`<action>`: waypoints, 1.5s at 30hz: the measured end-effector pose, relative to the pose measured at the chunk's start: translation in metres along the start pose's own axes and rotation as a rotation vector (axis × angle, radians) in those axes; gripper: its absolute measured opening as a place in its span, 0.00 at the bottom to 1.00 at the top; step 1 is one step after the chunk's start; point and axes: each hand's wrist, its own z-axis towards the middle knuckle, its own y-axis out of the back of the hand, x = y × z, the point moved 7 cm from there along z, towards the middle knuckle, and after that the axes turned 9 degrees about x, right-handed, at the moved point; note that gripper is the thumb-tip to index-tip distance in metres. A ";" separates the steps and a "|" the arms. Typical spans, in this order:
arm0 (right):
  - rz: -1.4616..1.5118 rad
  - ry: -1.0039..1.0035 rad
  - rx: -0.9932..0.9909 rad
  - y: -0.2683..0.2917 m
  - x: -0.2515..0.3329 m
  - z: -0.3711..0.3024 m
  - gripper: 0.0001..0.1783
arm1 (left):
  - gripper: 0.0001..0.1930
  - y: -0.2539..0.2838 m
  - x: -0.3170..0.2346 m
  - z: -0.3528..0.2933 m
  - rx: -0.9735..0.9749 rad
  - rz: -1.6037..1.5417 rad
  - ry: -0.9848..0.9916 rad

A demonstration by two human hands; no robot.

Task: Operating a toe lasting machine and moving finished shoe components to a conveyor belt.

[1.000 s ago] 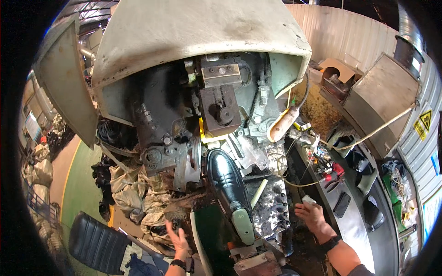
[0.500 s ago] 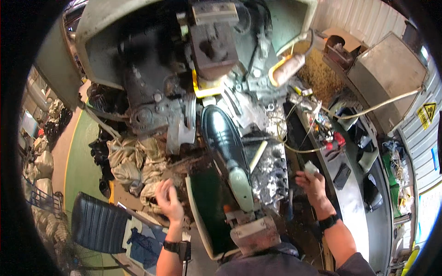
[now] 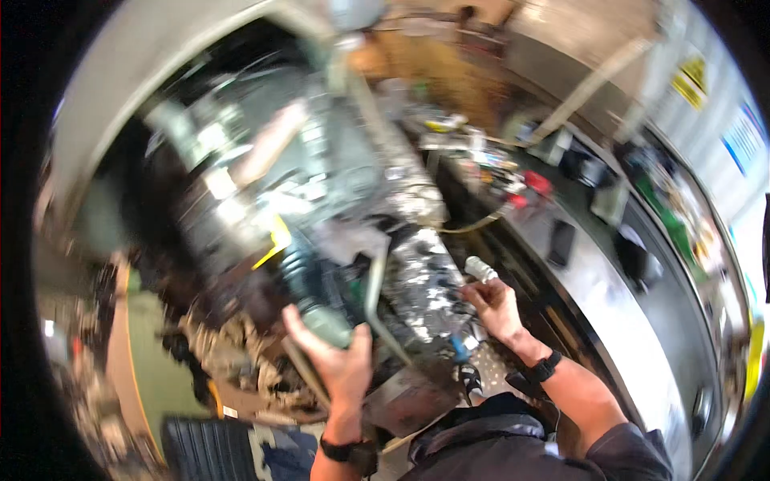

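A black shoe (image 3: pixel 301 268) on a pale green shoe last (image 3: pixel 326 327) sits in the machine, blurred, left of centre. My left hand (image 3: pixel 343 365) is around the heel end of the last, with the thumb on one side and the fingers on the other. My right hand (image 3: pixel 496 309) is closed, thumb against fingers, beside the machine's worn metal bed. A small white rolled piece (image 3: pixel 480 268) sticks out at its fingertips; the part inside the fingers is hidden.
A metal bench (image 3: pixel 593 337) runs along the right, bearing a dark flat phone-like object (image 3: pixel 561 243) and red-handled tools (image 3: pixel 533 184). A bent pale bar (image 3: pixel 374 280) stands beside the shoe. A black chair (image 3: pixel 207 449) and crumpled tan bags (image 3: pixel 241 353) are at the lower left.
My view has swung to the right and blurred. My left hand has come from beside the machine onto the last's heel end. The white piece has stayed at my right hand's fingertips.
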 end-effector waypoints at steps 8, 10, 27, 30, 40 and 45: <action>0.153 -0.230 -0.562 0.254 -0.104 -0.148 0.22 | 0.40 0.002 0.026 -0.002 -0.173 -0.144 -0.137; 0.265 -0.327 -0.736 0.315 -0.134 -0.195 0.30 | 0.53 -0.010 0.010 0.000 -0.055 0.081 -0.186; 1.363 0.048 -1.269 0.590 -0.281 -0.201 0.55 | 0.21 -0.438 -0.171 -0.120 1.091 0.222 -0.440; 1.291 0.189 -1.104 0.586 -0.237 -0.234 0.37 | 0.10 -0.520 -0.177 -0.129 1.140 0.030 -0.531; 1.125 -0.220 -1.445 0.393 -0.130 -0.455 0.18 | 0.49 -0.861 -0.140 -0.124 1.268 0.323 -0.320; 1.217 -0.224 -1.511 0.353 -0.075 -0.455 0.20 | 0.66 -0.949 -0.129 -0.139 1.120 0.529 -0.036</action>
